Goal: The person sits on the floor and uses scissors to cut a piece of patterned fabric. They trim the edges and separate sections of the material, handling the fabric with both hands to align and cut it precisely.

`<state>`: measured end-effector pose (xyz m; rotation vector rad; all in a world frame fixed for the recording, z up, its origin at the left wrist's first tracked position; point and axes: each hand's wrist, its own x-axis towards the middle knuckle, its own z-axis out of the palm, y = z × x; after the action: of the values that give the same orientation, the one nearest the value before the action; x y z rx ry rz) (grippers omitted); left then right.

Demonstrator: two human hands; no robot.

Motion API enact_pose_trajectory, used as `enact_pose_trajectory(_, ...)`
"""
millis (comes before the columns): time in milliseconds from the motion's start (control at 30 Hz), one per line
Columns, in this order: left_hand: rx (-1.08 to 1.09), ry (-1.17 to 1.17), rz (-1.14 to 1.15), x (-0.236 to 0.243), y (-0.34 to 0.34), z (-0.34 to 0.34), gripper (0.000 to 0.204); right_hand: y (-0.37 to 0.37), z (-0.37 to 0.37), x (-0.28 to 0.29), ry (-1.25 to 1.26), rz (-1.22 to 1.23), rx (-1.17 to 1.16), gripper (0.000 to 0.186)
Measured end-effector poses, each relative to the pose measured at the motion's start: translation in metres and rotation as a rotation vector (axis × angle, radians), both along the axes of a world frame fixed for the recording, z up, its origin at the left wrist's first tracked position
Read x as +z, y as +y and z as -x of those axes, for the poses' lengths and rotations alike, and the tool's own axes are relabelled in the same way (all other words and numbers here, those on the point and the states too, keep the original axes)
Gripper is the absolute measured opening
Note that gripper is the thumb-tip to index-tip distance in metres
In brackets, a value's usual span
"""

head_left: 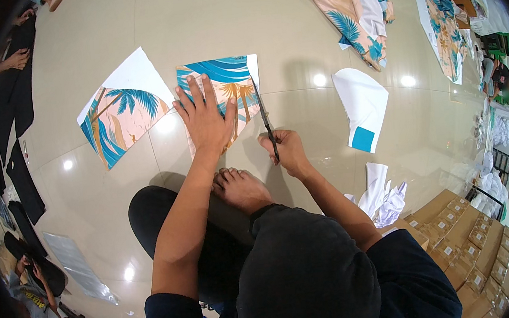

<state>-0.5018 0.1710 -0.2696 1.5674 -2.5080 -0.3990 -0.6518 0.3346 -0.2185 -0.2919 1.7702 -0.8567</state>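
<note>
A palm-patterned fabric piece (pixel 231 70) in blue, peach and tan lies flat on the tiled floor, with a white strip along its right edge. My left hand (pixel 206 121) rests on it, fingers spread and pressing down. Dark-handled scissors (pixel 266 121) are gripped in my right hand (pixel 287 150), and their blades point away from me along the white strip at the piece's right side. Left of my left hand lies another palm-print piece (pixel 120 113) with a white upper part.
A white piece with a blue patch (pixel 356 107) lies to the right, and crumpled white scraps (pixel 385 199) sit nearer me. More printed fabric (pixel 351 17) is at the far right. Cardboard boxes (pixel 462 244) stack at the lower right. Other people work at both sides. My bare foot (pixel 242 189) is close by.
</note>
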Motion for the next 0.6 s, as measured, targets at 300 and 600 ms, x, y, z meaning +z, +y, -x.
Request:
enact_pose_trajectory(300, -0.011, 0.022, 0.007, 0.002, 0.001, -0.001, 0.090, 0.007, 0.002, -0.008, -0.014, 0.029, 0.010, 0.043)
enact_pose_trajectory(600, -0.001, 0.018, -0.005, 0.000, 0.005, -0.002, 0.091, -0.009, 0.001, -0.002, 0.002, 0.032, -0.006, 0.042)
